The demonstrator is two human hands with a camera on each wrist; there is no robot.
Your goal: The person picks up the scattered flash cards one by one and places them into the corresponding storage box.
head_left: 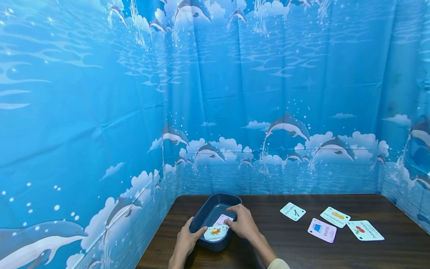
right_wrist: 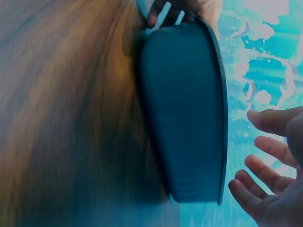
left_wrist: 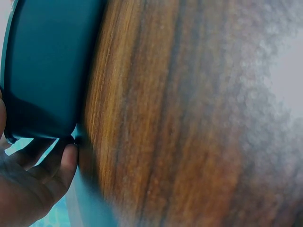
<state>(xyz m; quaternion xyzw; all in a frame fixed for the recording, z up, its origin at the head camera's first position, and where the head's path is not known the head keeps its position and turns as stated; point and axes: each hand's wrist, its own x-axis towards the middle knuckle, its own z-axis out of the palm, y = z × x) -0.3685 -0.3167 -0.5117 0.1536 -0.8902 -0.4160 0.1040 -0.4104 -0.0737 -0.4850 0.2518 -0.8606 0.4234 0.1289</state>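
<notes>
A dark blue plastic bin (head_left: 207, 244) stands on the table's left part, tilted a little in the right wrist view. My left hand (head_left: 186, 237) grips its near left side, thumb over the rim; in the left wrist view its fingers curl round the bin's end. Inside lie a white card (head_left: 215, 233) reading "pomegranate", with an orange picture, and a pink card (head_left: 222, 219), partly covered. Over the right rim is my right hand (head_left: 244, 223). Its fingers are spread and loosely bent, holding nothing; the right wrist view shows this hand (right_wrist: 272, 165) apart from the bin wall.
To the right on the dark wood table (head_left: 268, 239) lie a green-bordered card (head_left: 293, 212), a card with a yellow peanut (head_left: 335, 217), a pink "shorts" card (head_left: 321, 230) and a "hawthorn" card (head_left: 365, 230). A blue dolphin curtain (head_left: 235, 93) surrounds the table.
</notes>
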